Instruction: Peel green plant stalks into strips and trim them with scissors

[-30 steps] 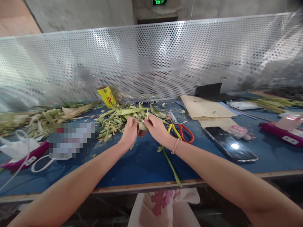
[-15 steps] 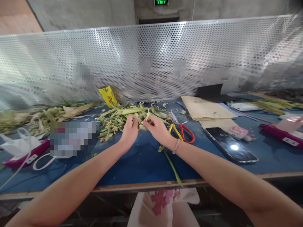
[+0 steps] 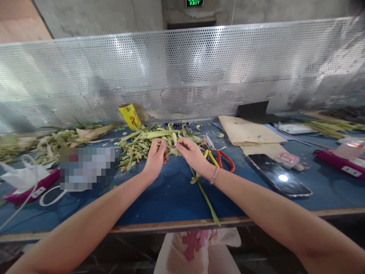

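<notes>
Blue tabletop [image 3: 171, 201] beneath, the pale green plant scrap [image 3: 172, 151] lies between my left hand [image 3: 155, 160] and right hand [image 3: 192, 155], pinched by the fingers of both, neither nearer, beside the leafy pile [image 3: 132, 150], its long axis unclear to me.

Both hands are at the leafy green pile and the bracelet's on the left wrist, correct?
Wrong wrist: the head view shows the bracelet on the wrist of the right hand, not the left hand. Both hands are at the leafy green pile.
</notes>
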The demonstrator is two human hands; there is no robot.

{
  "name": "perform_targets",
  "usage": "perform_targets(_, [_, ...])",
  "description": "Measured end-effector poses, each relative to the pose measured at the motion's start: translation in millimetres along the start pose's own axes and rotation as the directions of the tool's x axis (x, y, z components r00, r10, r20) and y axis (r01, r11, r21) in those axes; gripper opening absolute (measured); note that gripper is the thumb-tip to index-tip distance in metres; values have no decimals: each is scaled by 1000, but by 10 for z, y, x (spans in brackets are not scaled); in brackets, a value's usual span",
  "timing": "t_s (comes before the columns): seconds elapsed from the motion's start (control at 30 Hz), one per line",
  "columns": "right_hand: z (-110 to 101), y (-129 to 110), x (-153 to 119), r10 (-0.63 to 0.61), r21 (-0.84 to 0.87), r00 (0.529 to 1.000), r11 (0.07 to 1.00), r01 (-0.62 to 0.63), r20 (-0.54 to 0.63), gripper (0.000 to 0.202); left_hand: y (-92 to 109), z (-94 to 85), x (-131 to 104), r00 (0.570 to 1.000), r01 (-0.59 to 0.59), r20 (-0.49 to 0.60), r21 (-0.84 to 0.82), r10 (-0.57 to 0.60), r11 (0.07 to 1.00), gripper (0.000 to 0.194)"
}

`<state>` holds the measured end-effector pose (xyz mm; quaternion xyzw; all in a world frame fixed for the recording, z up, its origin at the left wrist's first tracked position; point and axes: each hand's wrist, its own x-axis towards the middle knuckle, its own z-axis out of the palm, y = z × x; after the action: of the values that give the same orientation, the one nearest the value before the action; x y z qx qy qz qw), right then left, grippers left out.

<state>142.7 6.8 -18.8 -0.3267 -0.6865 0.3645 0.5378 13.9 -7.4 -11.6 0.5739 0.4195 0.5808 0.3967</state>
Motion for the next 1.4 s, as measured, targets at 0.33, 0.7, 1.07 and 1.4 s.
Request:
perform_targets(0.33, [-17, 87, 5, 71, -204, 997, 976, -71, -3, 11, -2, 9, 18, 959, 263, 131, -88, -251, 961, 24])
perform_targets(0.7, [-7, 85, -2, 98, -254, 995, 963, -91, 15, 10, -74, -36, 48, 965, 78, 235, 178, -119, 981, 22])
perform_targets(1.07, [-26, 60, -10, 65, -117, 997, 991, -69, -40, 9, 8, -23, 26, 969, 15, 231, 276, -82, 961, 26])
perform_targets(1.4, [-28, 88, 9, 80, -26, 992, 996, -82, -99, 12, 61, -1, -7, 977, 5, 201, 307, -70, 952, 26])
